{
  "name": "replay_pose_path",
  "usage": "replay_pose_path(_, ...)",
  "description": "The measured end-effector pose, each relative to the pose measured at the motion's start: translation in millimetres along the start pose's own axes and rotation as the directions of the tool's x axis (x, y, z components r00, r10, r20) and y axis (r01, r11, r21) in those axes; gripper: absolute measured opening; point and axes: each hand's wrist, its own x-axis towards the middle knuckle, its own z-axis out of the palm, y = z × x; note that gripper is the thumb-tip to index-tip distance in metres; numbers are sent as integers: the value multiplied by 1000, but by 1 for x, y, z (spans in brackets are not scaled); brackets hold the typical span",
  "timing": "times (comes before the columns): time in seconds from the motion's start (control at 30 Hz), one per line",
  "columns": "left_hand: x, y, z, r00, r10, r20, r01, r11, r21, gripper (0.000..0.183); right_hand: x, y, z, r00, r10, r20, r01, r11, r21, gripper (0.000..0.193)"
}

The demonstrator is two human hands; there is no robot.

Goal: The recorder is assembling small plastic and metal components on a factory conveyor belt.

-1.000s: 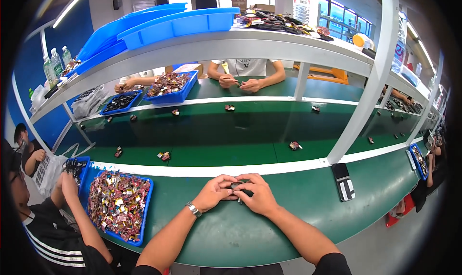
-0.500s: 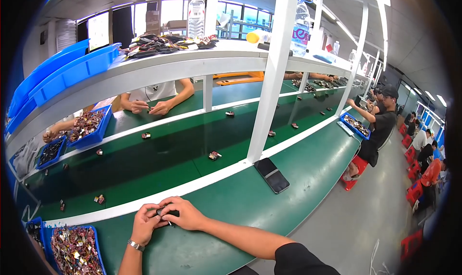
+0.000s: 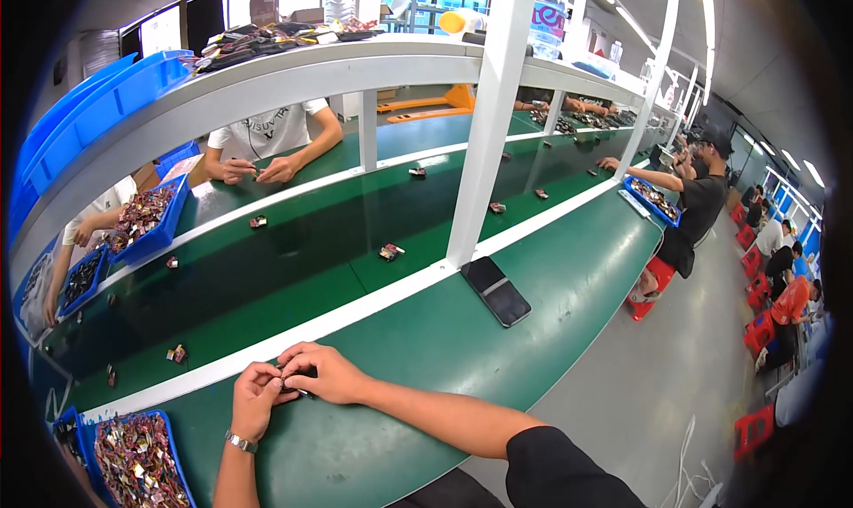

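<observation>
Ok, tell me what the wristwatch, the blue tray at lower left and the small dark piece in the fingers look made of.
Wristwatch: probably metal, shiny; its band is silvery.
Blue tray: likely plastic, smooth; its rim is thin and evenly coloured.
Small dark piece: possibly plastic, judging only by its dark colour; the fingers hide too much to tell its finish.

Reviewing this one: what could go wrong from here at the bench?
The small dark piece, held between the left hand and right hand, might slip, and the hands largely hide it, so a poor grip could be hard to spot.
The left forearm is near the blue tray heaped with small pieces; a knock might spill some.
</observation>
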Motion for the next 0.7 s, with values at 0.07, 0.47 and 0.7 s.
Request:
replay_pose_path(0.07,0,0,2,1000,-4,1,4,1000,15,9,0,0,0,1000,-8,-6,8,1000,-9,15)
replay_pose_path(0.47,-12,9,-3,999,-17,-28,18,1000,11,12,2,-6,10,970,-234,-57,207,930,-302,13)
replay_pose_path(0.7,2,9,8,997,-43,70,48,995,-83,29,-6,-23,-1,960,-257,-106,184,872,-453,11)
